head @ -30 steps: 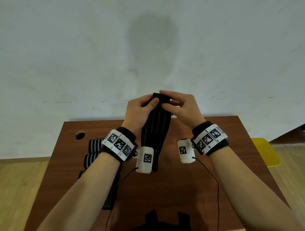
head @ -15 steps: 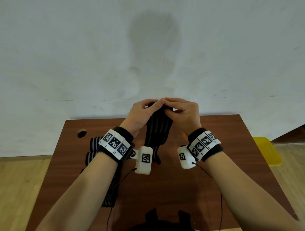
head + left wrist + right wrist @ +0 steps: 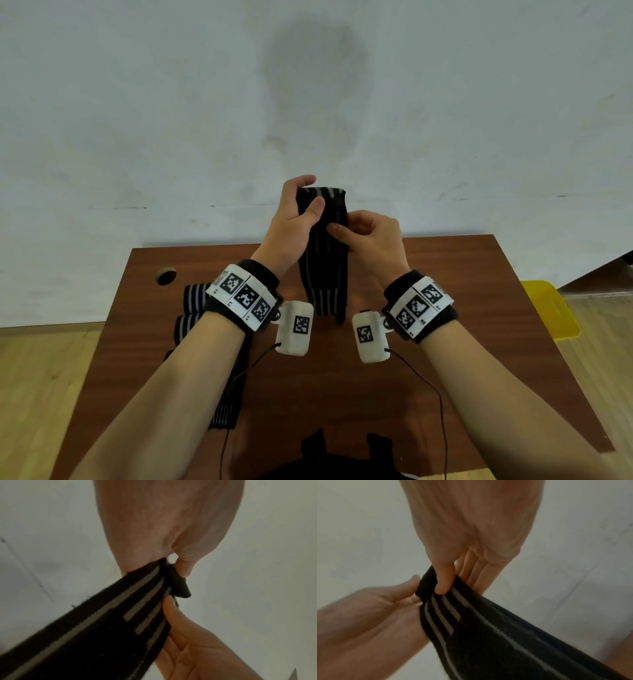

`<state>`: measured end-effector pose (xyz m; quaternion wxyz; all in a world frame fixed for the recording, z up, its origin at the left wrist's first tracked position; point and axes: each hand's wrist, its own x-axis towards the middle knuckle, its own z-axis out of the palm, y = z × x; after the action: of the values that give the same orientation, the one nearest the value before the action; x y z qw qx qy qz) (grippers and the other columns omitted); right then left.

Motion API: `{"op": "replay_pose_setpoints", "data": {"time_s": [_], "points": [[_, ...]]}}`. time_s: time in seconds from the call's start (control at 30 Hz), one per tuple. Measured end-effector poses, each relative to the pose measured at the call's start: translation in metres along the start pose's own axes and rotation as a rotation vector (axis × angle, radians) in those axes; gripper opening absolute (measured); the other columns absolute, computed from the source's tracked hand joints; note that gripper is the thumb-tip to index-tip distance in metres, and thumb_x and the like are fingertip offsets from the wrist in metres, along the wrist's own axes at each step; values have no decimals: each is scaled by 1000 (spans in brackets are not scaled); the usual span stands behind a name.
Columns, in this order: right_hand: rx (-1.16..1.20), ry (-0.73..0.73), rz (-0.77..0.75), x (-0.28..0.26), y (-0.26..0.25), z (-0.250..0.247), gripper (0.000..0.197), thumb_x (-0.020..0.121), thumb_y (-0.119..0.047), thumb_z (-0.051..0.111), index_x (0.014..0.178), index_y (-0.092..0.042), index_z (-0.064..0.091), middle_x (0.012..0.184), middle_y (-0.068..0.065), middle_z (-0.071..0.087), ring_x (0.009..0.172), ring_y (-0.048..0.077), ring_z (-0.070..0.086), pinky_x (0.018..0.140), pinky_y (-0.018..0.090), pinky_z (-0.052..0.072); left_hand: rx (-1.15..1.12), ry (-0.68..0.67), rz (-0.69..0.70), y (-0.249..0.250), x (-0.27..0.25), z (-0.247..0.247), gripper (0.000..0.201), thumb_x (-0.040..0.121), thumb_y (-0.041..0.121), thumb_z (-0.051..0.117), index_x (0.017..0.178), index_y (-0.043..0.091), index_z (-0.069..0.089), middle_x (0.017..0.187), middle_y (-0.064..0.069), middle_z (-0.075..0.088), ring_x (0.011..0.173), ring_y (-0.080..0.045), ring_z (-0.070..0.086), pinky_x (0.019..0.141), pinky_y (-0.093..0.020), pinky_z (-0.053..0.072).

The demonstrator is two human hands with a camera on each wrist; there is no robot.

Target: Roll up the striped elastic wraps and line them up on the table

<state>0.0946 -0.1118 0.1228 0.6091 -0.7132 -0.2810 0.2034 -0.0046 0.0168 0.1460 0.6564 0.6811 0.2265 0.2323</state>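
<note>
Counter [image 3: 445, 308]: brown wood, round hole [image 3: 166, 275] at far left.
Room: white wall [image 3: 137, 102], wood floor [image 3: 41, 377].
Wrap [image 3: 323, 253]: raised above counter, both hands' fingers pinching it; left hand [image 3: 291, 226] at top, right hand [image 3: 371, 236] lower.
Rolled wraps [image 3: 191, 308]: counter's left.

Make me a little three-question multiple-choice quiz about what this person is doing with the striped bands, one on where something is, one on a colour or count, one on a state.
1. Where do the rolled wraps lie?
A. on the table's left side
B. on the yellow thing
C. on the floor

2. What colours is the held wrap?
A. red and white
B. black with grey stripes
C. plain yellow

3. How is the held wrap right now?
A. flat on the table
B. fully rolled
C. hanging unrolled from both hands

Answers:
1 A: the rolled wraps sit on the table beside the left forearm.
2 B: the held wrap is black with grey stripes.
3 C: the left hand grips its top and the right hand pinches it lower down, with the rest dangling.
</note>
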Motion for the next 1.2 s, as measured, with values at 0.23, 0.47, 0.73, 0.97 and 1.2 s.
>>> {"op": "replay_pose_setpoints", "data": {"time_s": [0.23, 0.47, 0.73, 0.97, 1.2], "points": [[41, -144, 50, 6, -9, -9, 21, 91, -13, 78, 111, -11, 74, 104, 6, 79, 99, 22, 76, 95, 47, 59, 10, 23, -13, -3, 0, -4, 34, 108, 19, 51, 141, 22, 42, 117, 9, 57, 105, -1, 60, 81, -11, 51], [160, -208, 77, 9, -17, -16, 42, 98, -14, 69, 139, -13, 59, 119, 12, 75, 111, 29, 72, 98, 55, 56, 14, 25, -29, -4, 0, -3, 36, 107, 22, 52, 143, 21, 46, 124, 5, 59, 109, -3, 63, 88, -18, 53], [29, 6, -51, 13, -14, -7, 34, 88, -13, 79, 121, -13, 72, 110, 2, 78, 106, 17, 74, 95, 51, 59, -69, -19, -50, -5, -4, 3, 41, 110, 23, 45, 150, 21, 37, 135, 0, 53, 112, -2, 60, 87, -14, 51], [93, 83, 24, 18, -9, -2, 16, 91, -8, 75, 107, -8, 80, 96, 6, 80, 95, 22, 77, 92, 51, 61, -59, -49, -53, -10, -10, 8, 36, 111, 24, 42, 146, 21, 37, 122, 7, 55, 96, 7, 66, 82, -16, 53], [116, 73, 32, 11, -7, 4, 20, 96, -5, 66, 110, -10, 79, 100, 4, 80, 100, 20, 76, 96, 48, 59, -88, 1, -79, -13, -8, 7, 34, 110, 26, 44, 143, 24, 36, 119, 3, 58, 99, 1, 66, 81, -17, 54]]}}
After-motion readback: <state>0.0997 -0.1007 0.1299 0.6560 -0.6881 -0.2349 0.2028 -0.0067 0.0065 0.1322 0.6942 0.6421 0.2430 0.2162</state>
